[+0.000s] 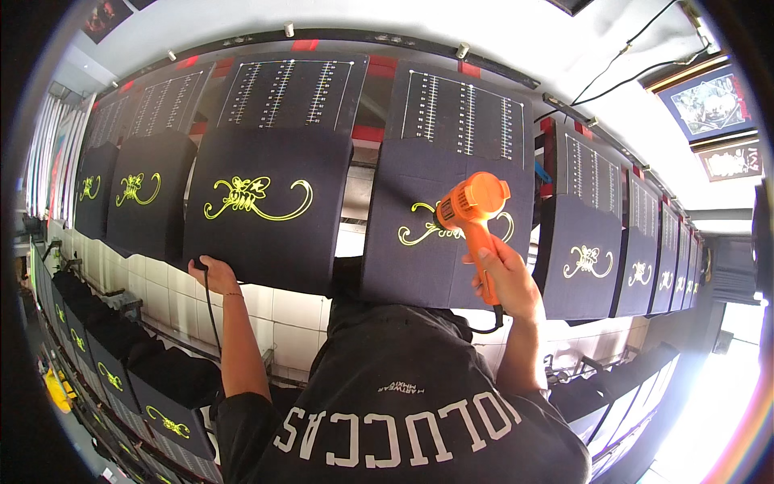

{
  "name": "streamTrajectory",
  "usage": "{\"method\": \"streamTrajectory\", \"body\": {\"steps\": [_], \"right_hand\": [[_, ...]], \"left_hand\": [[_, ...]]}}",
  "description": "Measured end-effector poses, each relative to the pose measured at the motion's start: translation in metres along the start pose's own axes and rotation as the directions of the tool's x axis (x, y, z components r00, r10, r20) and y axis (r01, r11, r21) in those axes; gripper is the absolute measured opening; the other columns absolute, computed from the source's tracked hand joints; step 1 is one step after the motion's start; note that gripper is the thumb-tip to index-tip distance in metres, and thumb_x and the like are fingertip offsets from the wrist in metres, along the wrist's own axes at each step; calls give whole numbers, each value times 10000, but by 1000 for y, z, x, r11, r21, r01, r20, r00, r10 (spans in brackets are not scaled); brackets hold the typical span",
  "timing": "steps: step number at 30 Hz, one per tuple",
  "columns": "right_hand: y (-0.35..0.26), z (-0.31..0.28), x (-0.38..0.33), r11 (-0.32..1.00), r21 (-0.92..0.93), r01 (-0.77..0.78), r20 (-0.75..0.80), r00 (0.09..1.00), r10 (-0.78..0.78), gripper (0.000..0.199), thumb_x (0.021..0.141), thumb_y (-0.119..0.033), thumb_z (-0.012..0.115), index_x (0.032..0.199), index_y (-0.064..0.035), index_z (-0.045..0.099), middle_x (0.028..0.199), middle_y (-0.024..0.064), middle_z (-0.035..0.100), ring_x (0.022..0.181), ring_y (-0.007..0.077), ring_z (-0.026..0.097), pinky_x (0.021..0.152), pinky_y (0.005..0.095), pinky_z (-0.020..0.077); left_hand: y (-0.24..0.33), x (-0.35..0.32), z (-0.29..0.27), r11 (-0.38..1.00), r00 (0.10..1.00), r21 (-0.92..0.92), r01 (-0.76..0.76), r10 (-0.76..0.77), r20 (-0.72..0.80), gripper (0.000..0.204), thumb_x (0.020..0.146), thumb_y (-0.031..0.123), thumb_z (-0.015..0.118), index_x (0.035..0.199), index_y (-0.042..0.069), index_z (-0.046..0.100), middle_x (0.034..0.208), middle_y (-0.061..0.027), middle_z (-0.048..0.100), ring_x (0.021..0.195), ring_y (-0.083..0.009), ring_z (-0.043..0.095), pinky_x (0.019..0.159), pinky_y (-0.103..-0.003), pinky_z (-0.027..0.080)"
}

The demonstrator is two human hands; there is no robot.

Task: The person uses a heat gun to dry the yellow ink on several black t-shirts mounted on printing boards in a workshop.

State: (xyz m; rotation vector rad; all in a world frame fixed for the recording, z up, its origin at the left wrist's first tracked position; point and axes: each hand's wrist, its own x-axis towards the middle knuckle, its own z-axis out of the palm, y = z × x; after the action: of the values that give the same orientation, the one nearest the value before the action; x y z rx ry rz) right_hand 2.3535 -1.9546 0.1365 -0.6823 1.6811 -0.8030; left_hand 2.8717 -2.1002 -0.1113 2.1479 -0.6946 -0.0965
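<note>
While the right hand [513, 278] grips the handle of an orange heat gun [477, 206], fingers wrapped round it, the left hand [218, 274] appears closed on a black cord [210, 302]. The handle points back toward the wearer, a hold that presumably leaves the nozzle free over the yellow-green print [430, 235] on the near cloth [411, 278]. Holding the cord out to the left probably keeps slack off the printed surfaces; whether it joins the gun's own lead [488, 330] cannot be determined. A ruled board [450, 105] ahead of the right hand likely keeps the near cloth flat. The heat gun's body lies just ahead and left of the right hand, partly hiding the print; it is well apart from the left hand, to its right. Nozzle contact with the cloth cannot be confirmed.
</note>
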Motion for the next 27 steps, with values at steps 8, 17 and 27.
{"method": "streamTrajectory", "body": {"steps": [8,17,27], "right_hand": [[7,-3,-4,1000,3,15,-48,999,-15,405,1039,-246,496,1365,-5,507,1027,85,661,669,107,598,584,257,532],[14,-14,-9,1000,-3,14,-182,983,-14,394,1031,-276,518,1325,-15,538,996,71,660,660,103,590,577,253,524],[21,-20,-22,1000,20,-17,-147,989,20,379,1026,-253,508,1321,-17,543,989,66,669,645,100,585,558,246,512]], "left_hand": [[0,0,0,999,1000,40,-3,4,-4,519,982,293,467,1363,-59,456,1298,-295,553,1138,-426,582,997,-461,451],[-8,5,4,1000,1000,25,5,-5,-8,511,979,295,480,1352,-53,467,1300,-297,553,1139,-418,585,997,-458,447],[-11,5,4,1000,999,0,-9,9,-34,501,972,291,492,1327,-64,482,1282,-295,567,1133,-412,585,994,-456,446]]}}
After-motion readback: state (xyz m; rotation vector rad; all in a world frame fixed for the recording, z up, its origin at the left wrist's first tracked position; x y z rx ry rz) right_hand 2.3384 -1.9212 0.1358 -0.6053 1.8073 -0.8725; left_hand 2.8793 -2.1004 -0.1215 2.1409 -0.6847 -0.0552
